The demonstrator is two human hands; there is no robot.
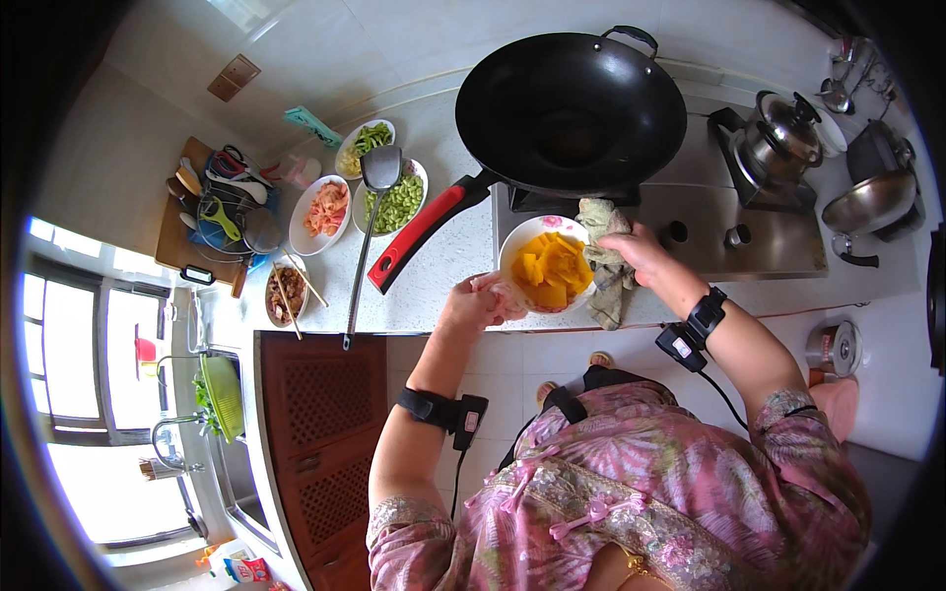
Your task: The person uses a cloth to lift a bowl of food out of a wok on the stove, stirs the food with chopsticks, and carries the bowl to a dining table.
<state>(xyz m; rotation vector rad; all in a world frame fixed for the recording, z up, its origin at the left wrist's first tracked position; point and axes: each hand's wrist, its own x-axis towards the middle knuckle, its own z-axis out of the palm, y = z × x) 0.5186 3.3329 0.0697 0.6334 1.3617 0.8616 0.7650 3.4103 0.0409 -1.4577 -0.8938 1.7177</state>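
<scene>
A white floral bowl (548,301) filled with orange-yellow pumpkin pieces (550,267) is held between my two hands at the counter's front edge. My left hand (473,301) grips its left side through a pink cloth (502,295). On the right, my right hand (632,251) holds the rim through a greenish patterned cloth (607,284), which hangs down beside the bowl. Just beyond the bowl sits a large black wok (569,111) on the stove; its inside shows no food. The wok's red and black handle (429,229) points toward my left hand.
Left on the counter are bowls of green beans (395,203), raw meat (325,210), cut green vegetables (373,138) and dark marinated meat (287,292) with chopsticks (314,284). A metal spatula (363,244) overhangs the counter edge. A lidded steel pot (782,140) stands on the right burner.
</scene>
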